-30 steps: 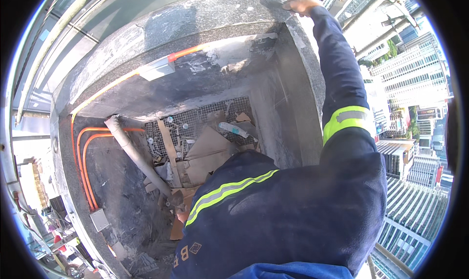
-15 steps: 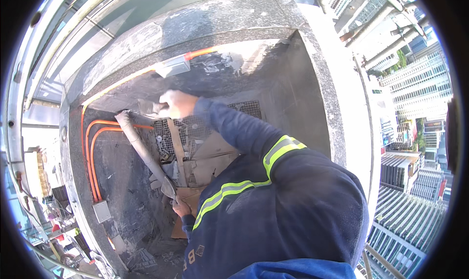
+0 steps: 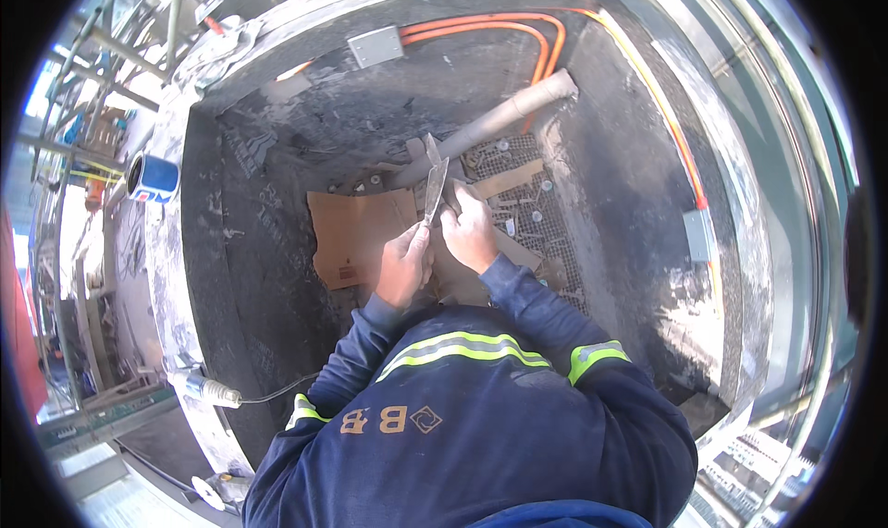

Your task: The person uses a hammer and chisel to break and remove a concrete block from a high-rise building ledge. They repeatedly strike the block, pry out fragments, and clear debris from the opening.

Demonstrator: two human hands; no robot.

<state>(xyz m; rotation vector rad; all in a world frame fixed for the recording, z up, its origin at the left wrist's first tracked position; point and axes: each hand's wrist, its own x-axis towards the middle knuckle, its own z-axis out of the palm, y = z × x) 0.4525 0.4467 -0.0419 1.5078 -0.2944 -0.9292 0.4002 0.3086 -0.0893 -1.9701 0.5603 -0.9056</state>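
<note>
In front of my chest, both hands are raised close together over the floor of a dark, rough-walled recess. My left hand [image 3: 405,264] is closed round a trowel [image 3: 435,193] whose narrow, pale, dusty blade points up and away. My right hand [image 3: 470,230] grips a flat-bladed tool that looks like a putty knife [image 3: 432,147]. Its blade shows just past the trowel's, and its handle is partly hidden by my fingers. The two blades overlap in view; whether they touch I cannot tell. Behind them a thick grey pipe [image 3: 509,112] slants up to the right.
Brown cardboard [image 3: 361,237] lies on the recess floor beside dark mesh [image 3: 555,241] and a wooden strip [image 3: 509,178]. Orange conduits [image 3: 490,21] run to a grey junction box [image 3: 376,47]. On the left ledge stand a blue-and-white can [image 3: 154,178] and a corded tool [image 3: 213,391].
My view and body have turned to the left. My right hand, stretched toward the wall with its tool earlier, has come back beside my left hand, bringing the two blades together.
</note>
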